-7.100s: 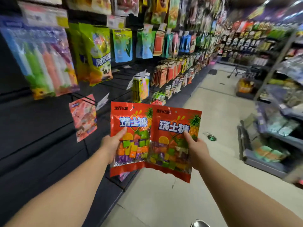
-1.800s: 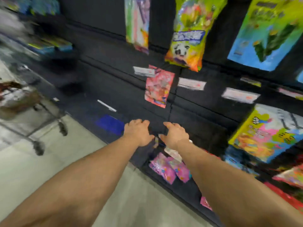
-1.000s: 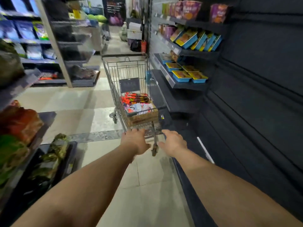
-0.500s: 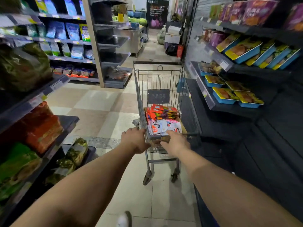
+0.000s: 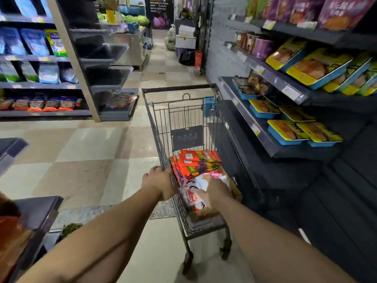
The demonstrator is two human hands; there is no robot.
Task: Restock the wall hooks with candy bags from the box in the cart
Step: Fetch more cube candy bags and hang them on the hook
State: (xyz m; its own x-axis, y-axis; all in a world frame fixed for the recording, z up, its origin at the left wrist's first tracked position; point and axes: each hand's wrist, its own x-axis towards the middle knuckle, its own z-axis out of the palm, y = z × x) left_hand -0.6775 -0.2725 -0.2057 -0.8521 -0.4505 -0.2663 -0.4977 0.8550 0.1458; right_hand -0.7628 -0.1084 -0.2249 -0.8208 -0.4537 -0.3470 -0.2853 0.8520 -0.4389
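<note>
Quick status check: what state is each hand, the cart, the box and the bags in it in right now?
Left hand: gripping the wire cart's rim.
Right hand: inside the box, on the white bags; grip unclear.
Wire shopping cart: standing in the aisle, loaded.
Brown cardboard box: open, in the cart.
Orange-red candy bags: stacked in the box.
White bags: under the right hand.

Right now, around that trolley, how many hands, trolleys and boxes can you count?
Hands: 2, left hand gripping the cart's rim, right hand in the box
Cart: 1
Cardboard box: 1
Total: 4
The candy bags overlap too much to count.
</note>
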